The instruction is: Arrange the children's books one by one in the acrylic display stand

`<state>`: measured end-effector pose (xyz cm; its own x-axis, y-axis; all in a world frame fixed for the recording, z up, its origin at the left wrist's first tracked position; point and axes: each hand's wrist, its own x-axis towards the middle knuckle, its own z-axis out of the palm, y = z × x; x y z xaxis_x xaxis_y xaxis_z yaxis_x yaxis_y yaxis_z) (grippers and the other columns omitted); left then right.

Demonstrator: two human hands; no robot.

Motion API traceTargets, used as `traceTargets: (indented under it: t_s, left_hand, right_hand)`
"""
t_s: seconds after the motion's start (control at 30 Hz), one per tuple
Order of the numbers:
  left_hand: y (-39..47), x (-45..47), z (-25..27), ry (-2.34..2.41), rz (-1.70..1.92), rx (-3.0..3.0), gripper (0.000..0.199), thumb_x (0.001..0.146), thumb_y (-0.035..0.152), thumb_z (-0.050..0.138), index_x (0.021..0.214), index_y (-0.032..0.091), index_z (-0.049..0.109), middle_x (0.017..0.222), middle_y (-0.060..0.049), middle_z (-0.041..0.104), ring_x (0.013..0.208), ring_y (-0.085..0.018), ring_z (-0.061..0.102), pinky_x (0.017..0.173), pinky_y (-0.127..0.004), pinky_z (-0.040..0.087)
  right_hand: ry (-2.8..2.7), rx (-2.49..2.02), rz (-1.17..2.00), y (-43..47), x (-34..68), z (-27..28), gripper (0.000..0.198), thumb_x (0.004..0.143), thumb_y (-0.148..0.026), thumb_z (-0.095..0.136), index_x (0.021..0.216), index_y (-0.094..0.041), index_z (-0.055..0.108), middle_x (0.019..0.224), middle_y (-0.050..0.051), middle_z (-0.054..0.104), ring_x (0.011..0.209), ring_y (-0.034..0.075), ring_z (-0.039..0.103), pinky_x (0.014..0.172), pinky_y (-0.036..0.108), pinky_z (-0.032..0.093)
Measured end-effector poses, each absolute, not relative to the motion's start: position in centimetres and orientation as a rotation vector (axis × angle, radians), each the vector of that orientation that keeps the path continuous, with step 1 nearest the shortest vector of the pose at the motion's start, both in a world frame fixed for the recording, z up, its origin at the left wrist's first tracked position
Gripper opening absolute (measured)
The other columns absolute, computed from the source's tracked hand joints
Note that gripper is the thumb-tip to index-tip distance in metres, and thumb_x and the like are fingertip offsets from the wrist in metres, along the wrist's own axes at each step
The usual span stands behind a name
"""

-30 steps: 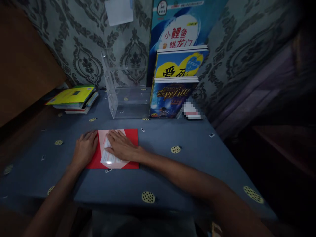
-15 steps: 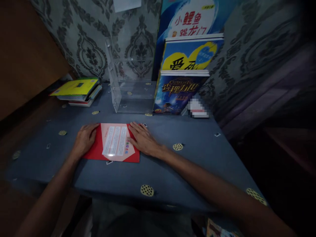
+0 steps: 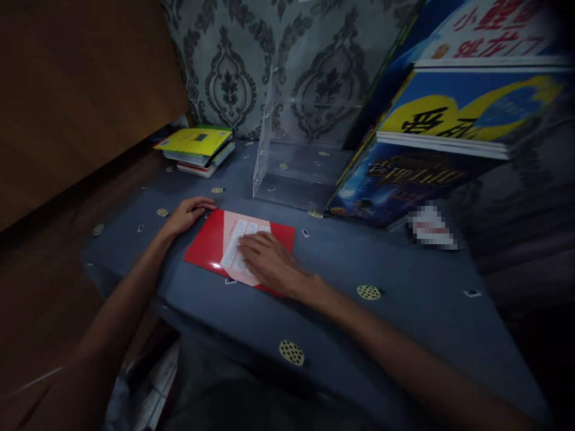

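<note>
A thin red book (image 3: 204,246) with a pink panel and printed white text boxes lies flat on the cloth-covered table. My right hand (image 3: 272,258) rests palm down across the panel, fingers stretched out, hiding part of the text. Just past the book's left edge is my left hand (image 3: 191,214), its fingers extended over the tablecloth and apart from the book.
Behind the book stands a clear acrylic rack (image 3: 291,185). On its right side, picture books (image 3: 404,179) stand in tiers. A stack of books (image 3: 197,146) lies at the back left. A blurred-out white item (image 3: 432,226) sits right of the rack. The tablecloth (image 3: 395,335) has a pineapple print.
My left hand has come off the book's left edge onto the cloth. The right hand has slid from the book's right side onto its middle. The view has turned left.
</note>
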<state>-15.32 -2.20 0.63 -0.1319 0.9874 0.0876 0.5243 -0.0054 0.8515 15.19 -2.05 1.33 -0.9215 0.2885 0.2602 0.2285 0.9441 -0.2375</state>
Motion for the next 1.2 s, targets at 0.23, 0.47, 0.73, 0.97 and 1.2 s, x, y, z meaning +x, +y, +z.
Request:
traceTargets:
  t_s: [0.23,0.47,0.73,0.97,1.2]
  left_hand:
    - [-2.4,-15.1,0.1,1.709,1.073,1.652,0.037,0.082,0.027,0.055,0.115,0.014,0.069,0.110,-0.012,0.080,0.105,-0.024,0.071,0.099,-0.039,0.050]
    - [-2.0,-15.2,-0.1,1.706,1.058,1.728,0.038,0.082,0.018,0.050,0.115,0.015,0.069,0.108,-0.009,0.080,0.103,-0.022,0.072,0.095,-0.036,0.051]
    - [-2.0,-15.4,-0.4,1.683,1.076,1.723,0.036,0.083,0.018,0.050,0.115,0.016,0.068,0.108,-0.008,0.080,0.105,-0.022,0.072,0.100,-0.039,0.050]
    - [-2.3,-15.2,0.2,1.652,1.060,1.700,0.036,0.083,0.021,0.051,0.115,0.016,0.066,0.111,-0.010,0.079,0.108,-0.023,0.072,0.100,-0.039,0.051]
    - [-2.6,-14.7,0.2,1.712,1.084,1.694,0.037,0.085,0.035,0.056,0.114,0.016,0.068,0.111,-0.012,0.079,0.105,-0.025,0.071,0.098,-0.039,0.051]
  right_hand:
    - [-2.917,-0.067,0.265,-4.5,7.7,2.3,0.029,0.105,-0.025,0.049,0.126,-0.015,0.067,0.110,0.012,0.066,0.103,0.024,0.057,0.091,0.039,0.049]
    - [-2.939,-0.177,0.280,-4.2,5.6,2.1,0.039,0.105,-0.041,0.049,0.136,-0.024,0.064,0.112,0.011,0.060,0.105,0.025,0.053,0.090,0.039,0.045]
    - [-2.900,-0.478,0.204,-1.2,5.3,1.8,0.040,0.106,-0.044,0.046,0.139,-0.028,0.063,0.111,0.011,0.058,0.107,0.026,0.050,0.092,0.040,0.041]
    - [-2.798,-0.750,0.151,2.1,5.6,1.1,0.037,0.107,-0.036,0.045,0.137,-0.024,0.063,0.114,0.013,0.056,0.108,0.027,0.049,0.091,0.040,0.040]
    - [-2.794,-0.806,0.164,2.8,7.6,1.2,0.033,0.106,-0.032,0.045,0.127,-0.017,0.066,0.116,0.014,0.057,0.109,0.028,0.048,0.093,0.043,0.039]
